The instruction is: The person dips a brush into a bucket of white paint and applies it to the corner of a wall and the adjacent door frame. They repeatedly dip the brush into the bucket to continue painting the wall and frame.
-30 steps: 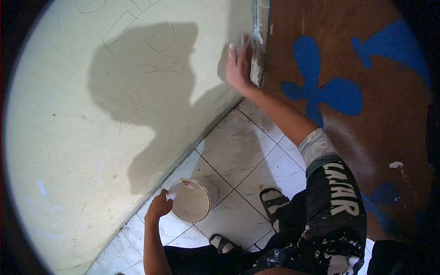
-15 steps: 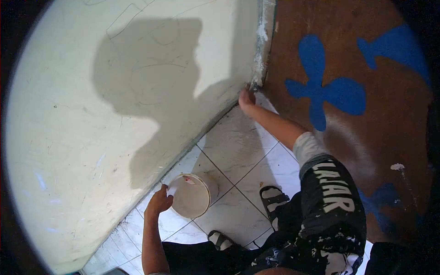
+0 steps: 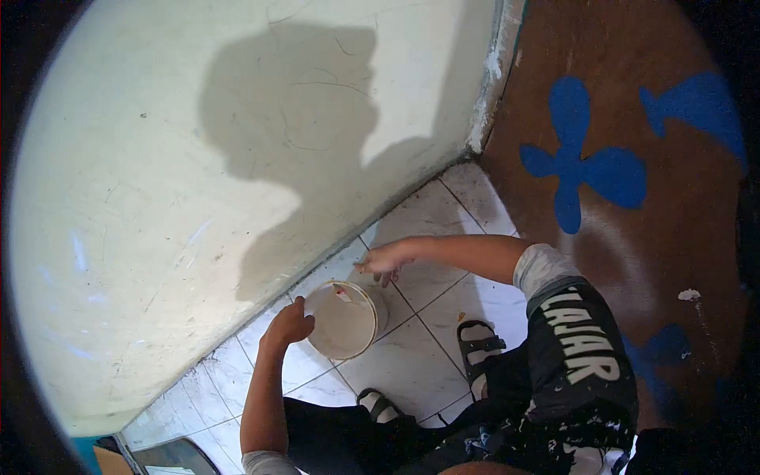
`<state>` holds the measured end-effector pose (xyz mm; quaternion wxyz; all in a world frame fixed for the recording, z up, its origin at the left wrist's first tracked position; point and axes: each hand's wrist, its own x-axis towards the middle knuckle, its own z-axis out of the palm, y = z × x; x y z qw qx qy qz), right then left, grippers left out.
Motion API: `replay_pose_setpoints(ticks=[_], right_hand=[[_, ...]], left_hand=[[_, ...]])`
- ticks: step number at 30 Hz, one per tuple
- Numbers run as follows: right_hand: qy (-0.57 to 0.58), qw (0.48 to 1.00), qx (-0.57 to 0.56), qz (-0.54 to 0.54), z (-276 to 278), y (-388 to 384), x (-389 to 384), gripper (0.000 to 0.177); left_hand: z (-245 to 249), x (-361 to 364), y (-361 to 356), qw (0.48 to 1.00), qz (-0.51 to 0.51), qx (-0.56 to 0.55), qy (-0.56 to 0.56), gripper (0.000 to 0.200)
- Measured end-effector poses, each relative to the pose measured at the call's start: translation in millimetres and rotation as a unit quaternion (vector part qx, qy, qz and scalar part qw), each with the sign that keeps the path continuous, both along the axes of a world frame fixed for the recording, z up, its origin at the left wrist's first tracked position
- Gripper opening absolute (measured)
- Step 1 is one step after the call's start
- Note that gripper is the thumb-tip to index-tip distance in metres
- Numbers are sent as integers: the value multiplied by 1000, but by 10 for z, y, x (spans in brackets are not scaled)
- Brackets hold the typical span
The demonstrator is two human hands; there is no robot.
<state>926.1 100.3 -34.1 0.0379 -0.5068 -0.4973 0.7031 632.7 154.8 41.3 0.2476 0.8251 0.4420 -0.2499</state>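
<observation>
A round whitish bucket (image 3: 374,336) stands on the tiles close to the pale wall, tilted slightly in my view. My left hand (image 3: 288,324) is closed on its left rim, thumb up. Pale material fills part of the bucket, and a small red-and-white object (image 3: 341,294) shows inside near the far rim; its kind is too small to tell. My right hand (image 3: 386,260) hovers just beyond the bucket's far right rim, fingers apart and pointing down and left, with nothing visible in them.
The cream wall (image 3: 158,198) carries scribbles and my shadow. A brown surface (image 3: 609,269) with blue painted shapes is on the right, meeting the wall at a worn corner edge (image 3: 480,127). My sandalled foot (image 3: 477,348) stands on white tiles. A dark flat object (image 3: 178,455) lies lower left.
My right hand has come away from the wall corner, back toward the bucket. My left hand stays on the bucket's rim. The whole view has shifted a little.
</observation>
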Motion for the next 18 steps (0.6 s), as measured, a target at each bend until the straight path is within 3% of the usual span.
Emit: replay_pose_setpoints(ticks=[4,6,7,10,13,15,16,18], right_hand=[[-160,980,121,-5,413,200,139,52],[-245,873,412,-88,282,364,400,35],[-226,852,441,-171,277,356,451,22],[-319,861,378,-120,646,287,688,22],[-267,830,461,-164,304,224,970,33],[-293,811,500,-75,64,210,1156,43],[-300,803,509,-74,216,150,1158,43],[-356,826,414,-137,563,-29,1035,46]], left_hand=[[-29,-30,-74,1000,2,1,7,54],[-11,-83,-108,1000,-1,16,-8,55],[25,-81,-126,1000,7,3,8,56],[20,-47,-118,999,24,-32,32,65],[50,-34,-150,998,22,-32,54,70],[-11,-25,-106,995,22,-44,82,75],[4,-16,-138,996,17,-16,88,74],[87,17,-145,995,11,-15,96,72]])
